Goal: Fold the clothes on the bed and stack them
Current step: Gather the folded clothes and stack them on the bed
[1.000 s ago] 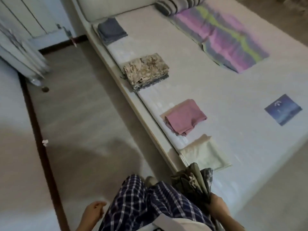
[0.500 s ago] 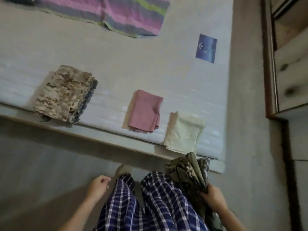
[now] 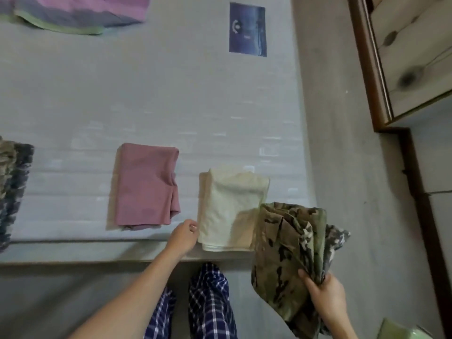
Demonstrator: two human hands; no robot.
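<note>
My right hand (image 3: 324, 293) grips a bundle of camouflage clothes (image 3: 288, 250), held up at the bed's near right corner. My left hand (image 3: 184, 234), fingers curled, reaches to the left edge of a folded cream garment (image 3: 230, 206) lying on the bed (image 3: 146, 99); whether it touches the cloth I cannot tell. A folded pink garment (image 3: 145, 184) lies to the left of the cream one. At the far left edge sits a folded camouflage stack (image 3: 12, 187), partly cut off.
A striped pink and grey blanket (image 3: 73, 13) lies at the bed's far side, and a dark blue label (image 3: 247, 29) marks the mattress. A wooden cabinet (image 3: 403, 57) stands to the right across a strip of floor. My legs in plaid trousers (image 3: 210, 302) stand against the bed frame.
The view swung and closed in on the bed's near edge. My left hand rose from my side to the cream garment. My right hand lifted the camouflage bundle higher.
</note>
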